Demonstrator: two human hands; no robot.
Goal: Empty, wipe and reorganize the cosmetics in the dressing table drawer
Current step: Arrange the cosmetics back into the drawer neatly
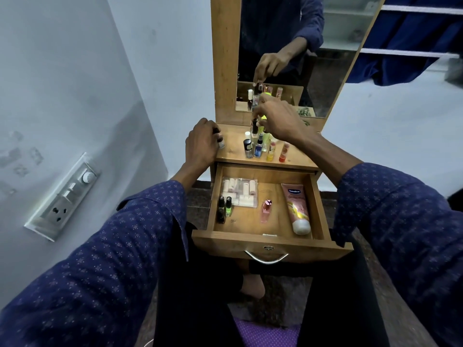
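Note:
The wooden drawer stands pulled open below the dressing table top. Inside lie a pink lotion tube, a small pink perfume bottle, two dark-capped nail polish bottles and a clear packet of white items. Several small bottles stand clustered on the top. My left hand grips a small bottle at the top's left edge. My right hand pinches a dark-capped bottle above the cluster.
A mirror in a wooden frame rises behind the table top and reflects my hand and the bottles. A wall switchboard sits to the left. My legs are under the drawer front, whose metal handle faces me.

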